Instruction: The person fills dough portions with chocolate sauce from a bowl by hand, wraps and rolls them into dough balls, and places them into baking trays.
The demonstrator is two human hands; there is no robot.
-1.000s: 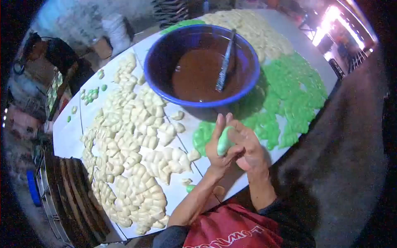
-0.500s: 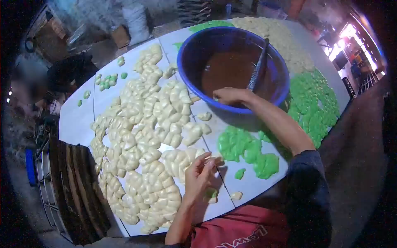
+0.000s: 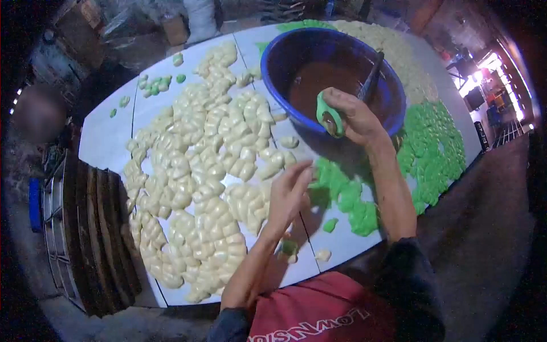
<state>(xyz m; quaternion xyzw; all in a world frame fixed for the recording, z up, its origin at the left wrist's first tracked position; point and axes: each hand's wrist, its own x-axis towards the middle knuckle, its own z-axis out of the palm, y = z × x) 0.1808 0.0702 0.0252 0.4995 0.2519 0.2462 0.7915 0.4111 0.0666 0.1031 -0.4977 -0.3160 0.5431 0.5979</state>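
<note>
My right hand (image 3: pixel 354 117) holds a green dough piece (image 3: pixel 329 114) with brown filling on it, at the near rim of the blue basin (image 3: pixel 276 85). Brown paste (image 3: pixel 319 82) lies inside the basin, and a dark-handled utensil (image 3: pixel 371 77) leans in it. Lower and to the left, my left hand (image 3: pixel 292 191) is raised over the table with thumb and fingers apart and nothing visible in it. Cream dough pieces (image 3: pixel 211 222) cover the table left of it. Green dough pieces (image 3: pixel 353 208) lie to its right.
The white table (image 3: pixel 108 142) has small green and white pieces (image 3: pixel 154 85) at its far left. More green dough (image 3: pixel 436 154) and pale dough (image 3: pixel 399 62) lie on the right. Stacked trays (image 3: pixel 97 228) stand at the left edge. A blurred person (image 3: pixel 40 114) is at the far left.
My right hand has come up out of the basin and now shows the green dough with brown filling. My left hand has moved up and slightly right, its fingers spread. The view has shifted.
</note>
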